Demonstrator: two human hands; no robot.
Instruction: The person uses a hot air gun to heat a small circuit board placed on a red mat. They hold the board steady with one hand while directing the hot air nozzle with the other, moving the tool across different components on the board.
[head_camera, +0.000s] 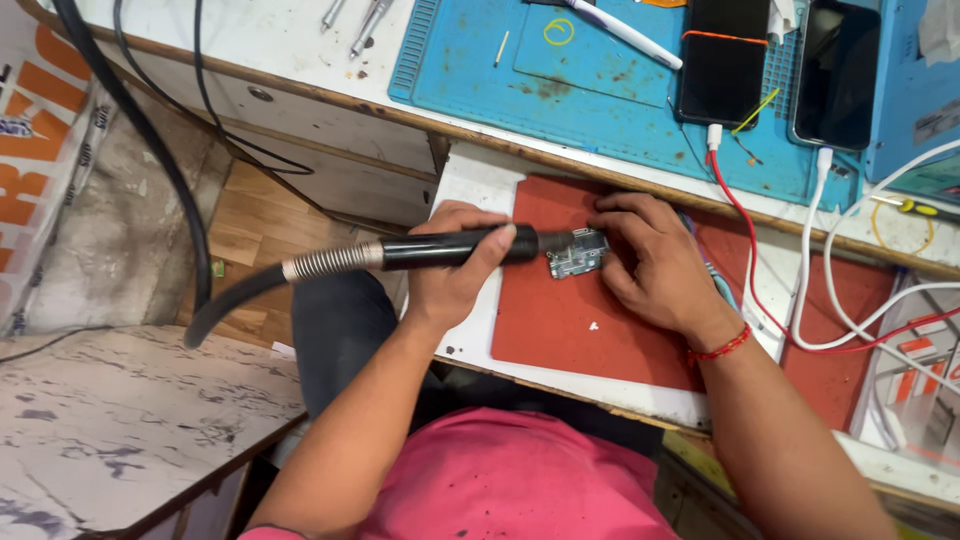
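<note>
Likely phone repair workshop: blue repair mat (600, 95), phones (722, 60)

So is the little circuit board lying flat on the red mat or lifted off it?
Flat: the circuit board lies on the red mat, steadied by the right hand, while the left hand holds the black handpiece.

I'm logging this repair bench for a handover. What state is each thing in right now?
Left hand: gripped around the black handpiece.
Black handpiece: held level, tip at the circuit board.
Circuit board: flat on the red mat, bare.
Right hand: fingers pressed on the board.
Red mat: flat on the pull-out shelf.
Two phones: screens dark, cables plugged in.
</note>
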